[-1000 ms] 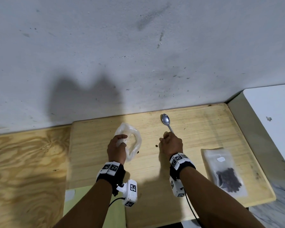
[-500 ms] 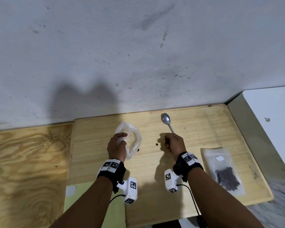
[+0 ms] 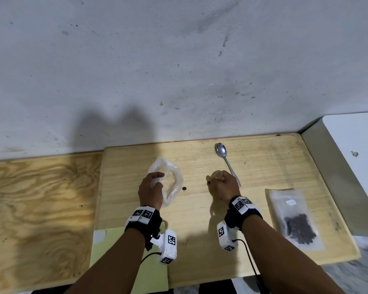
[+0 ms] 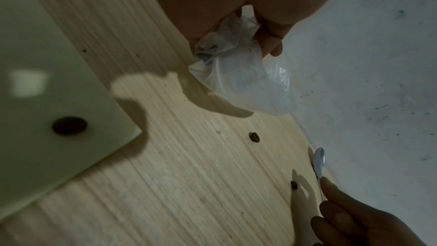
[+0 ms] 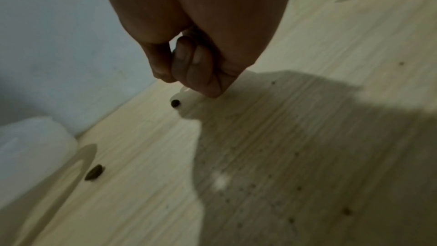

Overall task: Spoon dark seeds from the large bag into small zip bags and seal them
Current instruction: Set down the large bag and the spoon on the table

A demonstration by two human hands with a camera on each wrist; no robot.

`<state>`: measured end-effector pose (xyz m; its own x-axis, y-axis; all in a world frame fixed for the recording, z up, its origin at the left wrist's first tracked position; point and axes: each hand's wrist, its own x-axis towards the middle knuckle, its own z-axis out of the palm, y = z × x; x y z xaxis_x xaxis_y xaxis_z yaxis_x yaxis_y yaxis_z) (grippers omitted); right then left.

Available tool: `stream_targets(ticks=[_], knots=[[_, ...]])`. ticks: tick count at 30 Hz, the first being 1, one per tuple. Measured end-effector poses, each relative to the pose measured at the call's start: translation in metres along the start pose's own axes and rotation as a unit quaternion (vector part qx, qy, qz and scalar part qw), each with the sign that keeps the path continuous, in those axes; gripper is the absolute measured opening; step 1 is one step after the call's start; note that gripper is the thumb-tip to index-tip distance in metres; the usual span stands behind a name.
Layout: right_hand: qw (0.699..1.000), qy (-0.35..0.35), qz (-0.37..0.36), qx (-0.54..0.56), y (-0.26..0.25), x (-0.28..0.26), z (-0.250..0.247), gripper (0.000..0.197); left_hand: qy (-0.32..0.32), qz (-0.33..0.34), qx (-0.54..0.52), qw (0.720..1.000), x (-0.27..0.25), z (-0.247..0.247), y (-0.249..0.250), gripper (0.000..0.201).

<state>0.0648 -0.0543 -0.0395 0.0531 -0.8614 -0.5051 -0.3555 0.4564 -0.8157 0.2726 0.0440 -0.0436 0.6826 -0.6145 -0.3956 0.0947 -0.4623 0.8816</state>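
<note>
My left hand (image 3: 156,179) grips a crumpled clear plastic bag (image 3: 175,177) that rests on the wooden board; the left wrist view shows its fingers (image 4: 272,44) bunching the plastic (image 4: 248,85). My right hand (image 3: 218,179) hovers low over the board, fingers curled tight against the thumb (image 5: 189,63), with nothing visible in them. A metal spoon (image 3: 221,149) lies flat, its handle running past the right side of that hand. One dark seed (image 3: 209,182) lies just left of the right fingertips, another (image 3: 184,188) beside the bag. A small zip bag (image 3: 293,219) holding dark seeds lies flat at the right.
The pale wooden board (image 3: 263,166) sits against a grey wall, on a darker plywood top (image 3: 40,198). A light green sheet (image 3: 115,262) lies at the board's near left corner. A white surface (image 3: 359,145) stands beyond the board's right edge.
My right hand has turned and shifted slightly left, off the spoon's handle end, which now shows beside it. The left hand and its bag have stayed put.
</note>
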Motion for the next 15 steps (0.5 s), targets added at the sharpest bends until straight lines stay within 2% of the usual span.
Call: stream_targets(ticks=[2, 5, 7, 11, 13, 15], knots=[[0.999, -0.012, 0.019, 0.046, 0.0039, 0.0021, -0.0002, 0.006, 0.000, -0.003, 0.002, 1.000, 0.0013, -0.0015, -0.0013, 0.039], [0.999, -0.011, 0.015, 0.037, 0.0076, 0.0027, -0.0013, 0.013, -0.002, -0.006, 0.000, 1.000, 0.0042, -0.0016, -0.0015, 0.040], [0.999, 0.007, 0.000, -0.045, 0.0078, 0.0034, -0.0008, 0.011, -0.003, -0.009, -0.001, 1.000, 0.0059, -0.0007, -0.0008, 0.040], [0.980, 0.009, -0.033, -0.196, 0.0094, 0.0056, 0.0036, 0.024, -0.009, -0.013, 0.001, 1.000, 0.0077, 0.0026, 0.0004, 0.038], [0.969, 0.012, -0.055, -0.240, 0.0086, 0.0049, 0.0063, 0.019, -0.009, -0.011, 0.000, 1.000, 0.0083, 0.0044, 0.0012, 0.037], [0.965, 0.016, -0.079, -0.251, 0.0105, 0.0051, 0.0069, 0.006, -0.009, -0.012, 0.001, 1.000, 0.0084, 0.0055, 0.0021, 0.036]])
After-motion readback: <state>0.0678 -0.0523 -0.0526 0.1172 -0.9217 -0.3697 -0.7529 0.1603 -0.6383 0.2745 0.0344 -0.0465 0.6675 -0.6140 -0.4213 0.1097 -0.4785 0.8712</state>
